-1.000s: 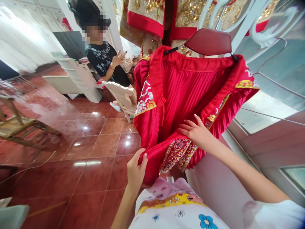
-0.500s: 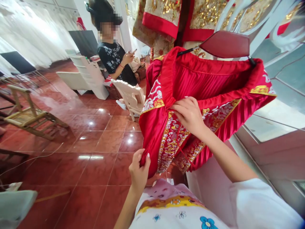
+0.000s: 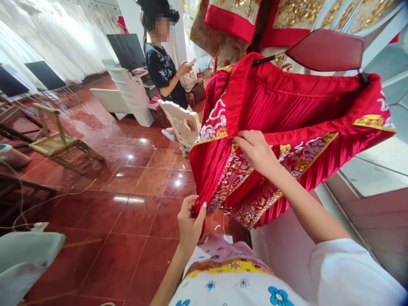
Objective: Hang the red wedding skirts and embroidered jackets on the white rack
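A red pleated skirt (image 3: 210, 157) with gold and silver embroidery hangs by its waistband from a hanger (image 3: 328, 50) with a dark red middle piece. The waistband sags open, so the pleated inside shows. My right hand (image 3: 255, 151) is closed on the front edge of the waistband, near where the embroidered panels meet. Lower and to the left, my left hand (image 3: 191, 219) pinches the skirt's side cloth between thumb and fingers. Part of the cloth is hidden behind my right hand and forearm.
Gold-and-red embroidered garments (image 3: 232, 19) hang behind the skirt. A person (image 3: 165, 70) holding a phone stands beyond a cream carved chair (image 3: 181, 123). At left are a bamboo chair (image 3: 60, 144), a pale green seat (image 3: 28, 255) and a cable on the tiled floor (image 3: 127, 225).
The view has shifted a little, so the room, skirt and hanger sit further right. Both hands keep their grip; my left hand has drawn the side cloth slightly further out.
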The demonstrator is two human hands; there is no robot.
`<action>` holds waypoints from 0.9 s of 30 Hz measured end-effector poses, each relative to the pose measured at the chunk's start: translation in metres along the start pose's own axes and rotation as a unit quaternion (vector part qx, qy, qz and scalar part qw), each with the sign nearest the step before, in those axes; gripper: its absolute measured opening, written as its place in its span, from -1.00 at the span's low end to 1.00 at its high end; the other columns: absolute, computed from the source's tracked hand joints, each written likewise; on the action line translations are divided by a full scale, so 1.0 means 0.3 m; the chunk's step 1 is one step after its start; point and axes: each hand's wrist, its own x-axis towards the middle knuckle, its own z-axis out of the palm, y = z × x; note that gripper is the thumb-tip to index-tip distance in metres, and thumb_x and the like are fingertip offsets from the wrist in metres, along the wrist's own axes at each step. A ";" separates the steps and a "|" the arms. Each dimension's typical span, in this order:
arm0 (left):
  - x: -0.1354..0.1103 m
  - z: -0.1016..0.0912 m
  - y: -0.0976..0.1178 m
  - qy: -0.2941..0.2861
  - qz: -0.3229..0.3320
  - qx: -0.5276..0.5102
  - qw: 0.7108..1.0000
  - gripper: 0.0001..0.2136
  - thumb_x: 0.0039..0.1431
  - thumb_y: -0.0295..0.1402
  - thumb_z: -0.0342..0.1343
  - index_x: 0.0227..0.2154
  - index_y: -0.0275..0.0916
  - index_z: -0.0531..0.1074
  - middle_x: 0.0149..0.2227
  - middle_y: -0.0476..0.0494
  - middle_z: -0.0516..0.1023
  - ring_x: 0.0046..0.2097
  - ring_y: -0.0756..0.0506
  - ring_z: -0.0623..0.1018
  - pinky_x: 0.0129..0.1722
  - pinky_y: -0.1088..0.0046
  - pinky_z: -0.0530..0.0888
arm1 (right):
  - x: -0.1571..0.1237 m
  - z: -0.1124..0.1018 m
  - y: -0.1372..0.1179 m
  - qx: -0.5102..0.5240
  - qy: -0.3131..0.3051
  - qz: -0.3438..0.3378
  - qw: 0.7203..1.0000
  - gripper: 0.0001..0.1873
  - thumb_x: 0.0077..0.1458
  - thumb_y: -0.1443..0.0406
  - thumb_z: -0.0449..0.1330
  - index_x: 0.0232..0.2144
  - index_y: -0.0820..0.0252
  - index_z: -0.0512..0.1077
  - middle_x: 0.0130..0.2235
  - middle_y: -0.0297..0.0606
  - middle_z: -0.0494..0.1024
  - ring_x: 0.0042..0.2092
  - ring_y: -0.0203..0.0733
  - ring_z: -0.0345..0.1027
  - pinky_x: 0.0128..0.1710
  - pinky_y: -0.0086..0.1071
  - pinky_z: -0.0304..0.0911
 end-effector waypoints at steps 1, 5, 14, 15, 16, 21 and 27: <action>-0.004 0.004 0.002 0.004 -0.024 -0.020 1.000 -0.84 0.07 -0.33 0.11 -0.31 -0.30 0.37 -0.47 -0.04 0.46 -0.44 0.04 0.46 -0.45 0.60 0.42 | -0.008 0.000 -0.019 -0.020 0.020 0.017 0.999 -0.67 0.26 0.40 -0.15 -0.05 0.17 0.33 -0.11 -0.16 0.43 -0.12 -0.15 0.21 -0.09 -0.18 0.07; -0.024 0.010 -0.010 -0.003 -0.059 -0.046 0.997 -0.87 0.09 -0.33 0.08 -0.41 -0.31 0.37 -0.48 -0.03 0.45 -0.45 0.04 0.43 -0.45 0.58 0.40 | -0.097 -0.009 -0.192 -0.021 0.092 0.044 0.995 -0.71 0.23 0.40 -0.07 -0.08 0.12 0.35 -0.12 -0.18 0.45 -0.11 -0.14 0.19 -0.10 -0.18 0.02; -0.046 0.000 -0.011 -0.038 0.093 0.080 0.992 -0.90 0.11 -0.45 0.03 -0.36 -0.29 0.44 -0.45 -0.05 0.47 -0.40 0.01 0.45 -0.38 0.54 0.41 | -0.237 0.054 -0.494 0.173 -0.170 0.117 0.963 -0.68 0.20 0.16 0.01 -0.46 0.24 0.37 -0.44 -0.23 0.43 -0.35 -0.21 0.31 -0.35 -0.39 0.15; -0.044 -0.002 -0.006 -0.050 0.105 0.091 0.989 -0.89 0.14 -0.44 0.01 -0.35 -0.29 0.44 -0.43 -0.05 0.47 -0.39 0.01 0.46 -0.37 0.54 0.41 | -0.231 0.056 -0.487 0.176 -0.189 0.110 0.960 -0.70 0.23 0.21 -0.02 -0.45 0.24 0.37 -0.43 -0.23 0.44 -0.34 -0.21 0.32 -0.34 -0.39 0.16; -0.042 -0.004 -0.002 -0.062 0.111 0.099 0.987 -0.87 0.16 -0.44 0.00 -0.33 -0.29 0.45 -0.42 -0.06 0.46 -0.38 0.02 0.46 -0.35 0.54 0.41 | -0.224 0.054 -0.478 0.178 -0.210 0.099 0.956 -0.71 0.24 0.25 -0.04 -0.43 0.24 0.37 -0.42 -0.23 0.44 -0.33 -0.21 0.33 -0.33 -0.39 0.17; -0.037 -0.008 0.005 -0.112 0.139 0.111 0.978 -0.79 0.22 -0.45 -0.07 -0.19 -0.33 0.45 -0.38 -0.11 0.44 -0.34 0.02 0.47 -0.31 0.56 0.42 | -0.199 0.023 -0.445 0.166 -0.296 0.070 0.938 -0.79 0.20 0.37 -0.02 -0.39 0.26 0.39 -0.40 -0.22 0.45 -0.33 -0.20 0.35 -0.37 -0.39 0.15; -0.034 -0.018 0.072 -0.164 0.244 0.162 0.942 -0.75 0.24 -0.51 -0.14 -0.14 -0.35 0.42 -0.44 -0.10 0.41 -0.42 0.03 0.44 -0.41 0.58 0.41 | -0.153 -0.081 -0.404 0.179 -0.378 0.071 0.906 -0.80 0.14 0.40 0.02 -0.46 0.31 0.42 -0.45 -0.21 0.46 -0.45 -0.26 0.31 -0.48 -0.40 0.01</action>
